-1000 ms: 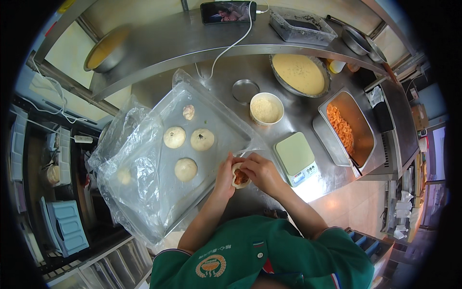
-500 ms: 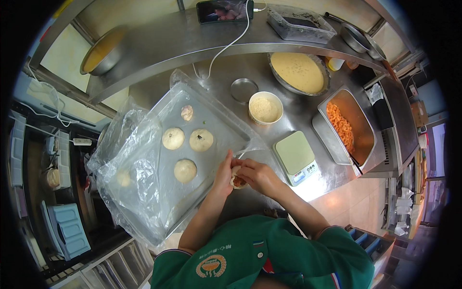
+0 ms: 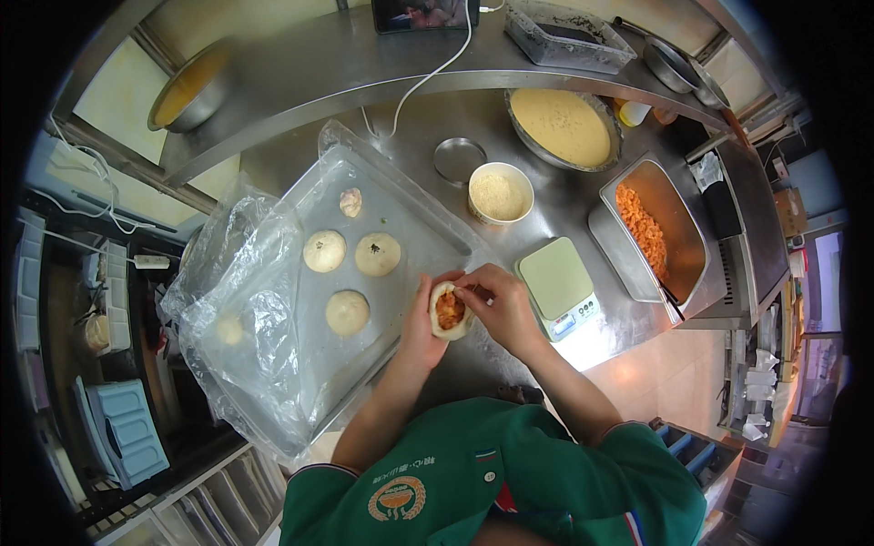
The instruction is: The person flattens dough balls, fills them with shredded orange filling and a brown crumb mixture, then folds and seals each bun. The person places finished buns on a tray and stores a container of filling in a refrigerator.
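A piece of dough (image 3: 440, 326) with orange-red filling in its open middle is held between my hands, just off the near right edge of the metal tray (image 3: 419, 205). My left hand (image 3: 420, 318) cups it from the left and below. On its upper right rim, the fingertips of my right hand (image 3: 498, 305) pinch the dough edge. Several pieces of dough rest on the tray: a round one (image 3: 348, 313) nearest my left hand, a plain one (image 3: 324, 251), one with dark specks on top (image 3: 378, 254) and a small uneven lump (image 3: 350, 202).
Clear plastic film (image 3: 246, 318) covers the tray's left side. Right of my hands stands a green kitchen scale (image 3: 555, 278). Beyond are a tub of pale crumbs (image 3: 501, 193), a deep metal pan (image 3: 605, 227) of orange filling and a bowl of yellow batter (image 3: 560, 127), below a steel shelf (image 3: 300, 100).
My hands have turned the dough so its filled opening now faces up in plain sight. My right fingers have shifted to its upper right rim. The whole view has shifted slightly.
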### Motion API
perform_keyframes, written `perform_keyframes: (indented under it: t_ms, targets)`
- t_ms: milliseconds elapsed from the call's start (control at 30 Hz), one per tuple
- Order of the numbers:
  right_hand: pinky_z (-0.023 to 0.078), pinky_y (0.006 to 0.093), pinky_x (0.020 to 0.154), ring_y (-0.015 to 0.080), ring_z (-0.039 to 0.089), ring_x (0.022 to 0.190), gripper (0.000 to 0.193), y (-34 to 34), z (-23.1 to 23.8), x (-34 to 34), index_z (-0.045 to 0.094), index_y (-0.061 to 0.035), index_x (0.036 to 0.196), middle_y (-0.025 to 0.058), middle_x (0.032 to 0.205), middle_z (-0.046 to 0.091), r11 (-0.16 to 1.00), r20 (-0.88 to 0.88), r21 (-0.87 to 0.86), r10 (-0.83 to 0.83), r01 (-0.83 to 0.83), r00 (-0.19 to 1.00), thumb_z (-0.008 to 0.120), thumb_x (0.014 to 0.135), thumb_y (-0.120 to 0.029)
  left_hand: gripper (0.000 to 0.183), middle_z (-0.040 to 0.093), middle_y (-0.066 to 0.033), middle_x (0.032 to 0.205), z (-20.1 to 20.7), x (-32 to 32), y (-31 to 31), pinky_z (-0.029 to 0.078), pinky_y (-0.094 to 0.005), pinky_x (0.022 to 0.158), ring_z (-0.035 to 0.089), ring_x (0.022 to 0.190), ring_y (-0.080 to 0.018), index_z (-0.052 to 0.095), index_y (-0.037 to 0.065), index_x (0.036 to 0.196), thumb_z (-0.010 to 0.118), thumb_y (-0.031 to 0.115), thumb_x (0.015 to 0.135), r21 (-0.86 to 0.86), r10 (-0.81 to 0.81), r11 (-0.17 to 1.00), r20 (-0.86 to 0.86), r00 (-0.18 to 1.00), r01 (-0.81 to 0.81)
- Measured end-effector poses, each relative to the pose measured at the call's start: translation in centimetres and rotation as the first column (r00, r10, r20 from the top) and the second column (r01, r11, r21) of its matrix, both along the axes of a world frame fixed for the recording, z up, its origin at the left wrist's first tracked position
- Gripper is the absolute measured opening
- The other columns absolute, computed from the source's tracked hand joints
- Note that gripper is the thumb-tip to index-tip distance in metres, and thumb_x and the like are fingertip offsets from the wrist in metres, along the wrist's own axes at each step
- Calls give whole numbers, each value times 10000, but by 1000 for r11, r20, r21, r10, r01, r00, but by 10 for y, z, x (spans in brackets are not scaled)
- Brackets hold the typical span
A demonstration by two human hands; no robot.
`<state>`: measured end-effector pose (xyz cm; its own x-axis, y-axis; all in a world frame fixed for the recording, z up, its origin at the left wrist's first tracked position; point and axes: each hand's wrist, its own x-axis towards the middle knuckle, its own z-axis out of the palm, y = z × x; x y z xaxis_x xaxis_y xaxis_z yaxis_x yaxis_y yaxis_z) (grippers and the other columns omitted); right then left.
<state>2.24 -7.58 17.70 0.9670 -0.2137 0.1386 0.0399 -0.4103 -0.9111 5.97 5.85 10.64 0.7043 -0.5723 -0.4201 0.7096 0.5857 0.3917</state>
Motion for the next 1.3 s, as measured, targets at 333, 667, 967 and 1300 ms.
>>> perform_keyframes:
  t_ms: [333,667,967,1300]
  targets:
    - [541,329,646,266,652,777,193,2,-1,3,628,-31,925,110,964,635,950,349,-308,162,-50,923,699,760,38,335,650,-79,957,18,16,-8,513,-319,780,628,897,-172,630,37,977,486,339,989,79,17,997,28,999,-20]
    - [544,317,616,248,645,749,249,-5,-8,1,651,-34,958,100,973,594,864,340,-487,319,-124,885,692,718,18,359,664,-94,901,4,21,-6,511,-305,746,636,837,-185,648,16,907,501,335,984,105,54,993,-13,998,-52]
    - [539,335,642,256,629,744,292,-5,-5,6,627,-28,1009,101,902,592,940,429,-334,210,-61,879,701,729,9,559,635,-135,1115,49,21,3,476,-366,923,600,1049,-223,589,13,1098,311,491,1015,18,-27,1000,187,982,24]
    - [537,348,671,280,643,766,172,4,15,1,663,-15,934,123,934,610,953,272,-301,122,-36,954,694,767,9,497,637,-89,953,47,14,-8,496,-335,841,615,922,-192,612,27,992,300,411,1037,90,150,983,98,984,-159]
